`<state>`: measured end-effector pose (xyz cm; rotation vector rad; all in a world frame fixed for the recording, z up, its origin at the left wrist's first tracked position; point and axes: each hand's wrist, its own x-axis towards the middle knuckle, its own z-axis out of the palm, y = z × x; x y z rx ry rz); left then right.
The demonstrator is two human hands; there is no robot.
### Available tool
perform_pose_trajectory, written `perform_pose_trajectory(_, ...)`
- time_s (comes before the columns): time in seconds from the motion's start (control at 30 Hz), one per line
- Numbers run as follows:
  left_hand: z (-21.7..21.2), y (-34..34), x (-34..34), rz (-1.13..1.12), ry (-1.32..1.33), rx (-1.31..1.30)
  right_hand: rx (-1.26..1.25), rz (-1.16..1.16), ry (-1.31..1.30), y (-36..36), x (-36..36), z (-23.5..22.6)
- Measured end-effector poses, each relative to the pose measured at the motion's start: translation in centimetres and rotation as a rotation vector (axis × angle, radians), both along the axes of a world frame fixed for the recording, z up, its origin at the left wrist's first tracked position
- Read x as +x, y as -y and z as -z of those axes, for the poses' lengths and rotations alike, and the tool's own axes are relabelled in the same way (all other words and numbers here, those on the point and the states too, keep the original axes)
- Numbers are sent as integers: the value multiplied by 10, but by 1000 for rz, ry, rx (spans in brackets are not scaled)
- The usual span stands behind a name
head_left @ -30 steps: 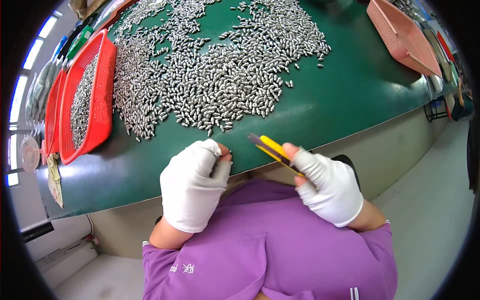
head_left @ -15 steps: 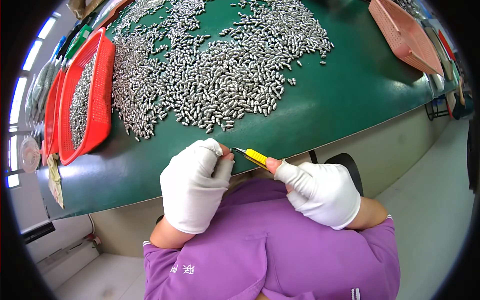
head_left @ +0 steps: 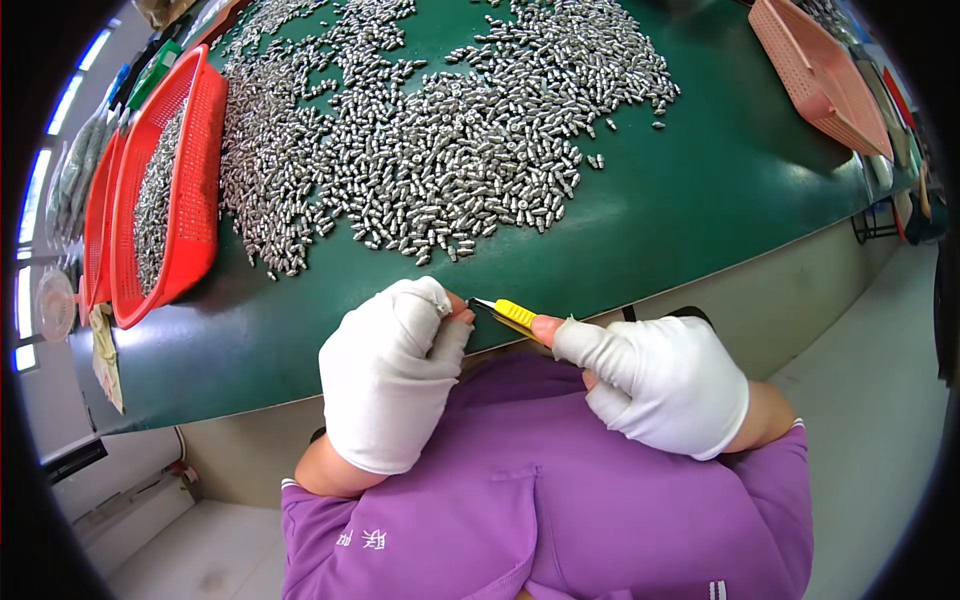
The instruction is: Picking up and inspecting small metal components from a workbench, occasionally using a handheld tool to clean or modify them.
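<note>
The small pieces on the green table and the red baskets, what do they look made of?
Small pieces: likely bare metal, silvery with bright glints. Red baskets: seemingly moulded plastic, uniform glossy red with open mesh walls. Green table: smooth, faintly shiny covering; exact material unclear.

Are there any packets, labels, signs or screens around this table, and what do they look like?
No screens or signs show.
Green packet: far left, beyond the red baskets; flat and green, too small to tell more.
Clear bags: left edge beside the baskets; see-through, with greyish contents.
Tag: hangs off the green table edge at the left; small, yellowish, crumpled.
Shirt marking: small white marks on the purple shirt, lower middle.
</note>
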<state>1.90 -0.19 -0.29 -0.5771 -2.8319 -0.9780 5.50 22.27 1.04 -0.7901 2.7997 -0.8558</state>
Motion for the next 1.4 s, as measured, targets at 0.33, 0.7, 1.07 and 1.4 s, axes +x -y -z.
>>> perform_pose_trajectory(0.33, -2, -3, 0, -2, -10, -47, -118, 92, -127, 1, 10, 24)
perform_pose_trajectory(0.7, -4, -2, 0, -7, 29, -39, 114, -33, 15, -3, -6, -10)
perform_pose_trajectory(1.07, -6, 34, -6, -150, 454, 924, -1146, 405, 306, -20, 3, 18)
perform_pose_trajectory(1.4, -19, 64, -16, 210, 698, 1734, -873, -108, 658, 44, -53, 14)
